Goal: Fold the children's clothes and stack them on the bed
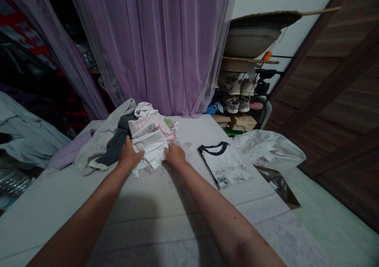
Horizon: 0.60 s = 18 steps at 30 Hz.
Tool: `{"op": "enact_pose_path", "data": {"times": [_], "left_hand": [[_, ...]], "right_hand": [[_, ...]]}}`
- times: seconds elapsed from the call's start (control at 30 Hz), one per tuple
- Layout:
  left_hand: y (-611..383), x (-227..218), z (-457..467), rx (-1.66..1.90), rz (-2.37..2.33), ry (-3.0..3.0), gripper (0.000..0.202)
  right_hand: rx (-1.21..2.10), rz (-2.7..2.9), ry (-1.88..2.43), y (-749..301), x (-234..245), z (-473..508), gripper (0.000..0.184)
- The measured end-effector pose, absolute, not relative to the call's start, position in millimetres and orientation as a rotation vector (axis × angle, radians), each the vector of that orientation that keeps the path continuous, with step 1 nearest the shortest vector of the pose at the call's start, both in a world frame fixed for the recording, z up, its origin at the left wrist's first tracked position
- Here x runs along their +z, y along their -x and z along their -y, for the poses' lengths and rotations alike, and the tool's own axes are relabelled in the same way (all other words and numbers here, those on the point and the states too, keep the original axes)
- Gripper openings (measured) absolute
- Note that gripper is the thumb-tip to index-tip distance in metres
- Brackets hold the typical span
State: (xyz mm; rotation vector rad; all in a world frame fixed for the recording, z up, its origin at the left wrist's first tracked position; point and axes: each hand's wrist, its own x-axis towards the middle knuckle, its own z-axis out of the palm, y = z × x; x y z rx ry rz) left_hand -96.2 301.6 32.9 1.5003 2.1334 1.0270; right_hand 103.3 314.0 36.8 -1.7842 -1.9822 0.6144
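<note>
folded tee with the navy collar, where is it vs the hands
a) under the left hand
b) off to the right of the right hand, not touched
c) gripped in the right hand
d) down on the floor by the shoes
b, the folded white t-shirt lies apart from the right hand, which is at the white garment on the pile.

A pale-sheeted bed (260, 223) bears piled clothes (148, 130) and a folded navy-collared T-shirt (223, 165)
</note>
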Motion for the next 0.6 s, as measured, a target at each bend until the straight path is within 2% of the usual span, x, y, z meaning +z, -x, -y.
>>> {"op": "enact_pose_path", "data": {"times": [0.17, 0.2, 0.3, 0.37, 0.47, 0.6], "left_hand": [[108.0, 25.9, -263.7, 0.838, -2.273, -1.664, 0.105], [111.2, 25.9, -254.8, 0.816, -2.273, -1.684, 0.098], [118.2, 25.7, -227.6, 0.74, -2.246, -1.684, 0.053], [118.3, 26.8, -212.8, 0.801, -2.204, -1.606, 0.032], [107.7, 34.5, -199.5, 1.06, -2.064, -1.454, 0.025], [78.7, 58.5, -189.2, 1.297, -1.731, -1.288, 0.029]], "right_hand": [[0.796, 1.7, 1.549, -120.1, 34.2, -293.0, 0.021], [0.844, 1.62, 1.491, -123.8, 32.1, -286.9, 0.021], [1.021, 1.402, 1.333, -134.6, 19.4, -261.0, 0.022], [1.151, 1.281, 1.277, -142.3, 9.8, -239.9, 0.024], [1.27, 1.108, 1.234, -155.0, 3.5, -210.8, 0.028], [1.308, 0.947, 1.21, -175.9, 9.9, -184.0, 0.033]]}}
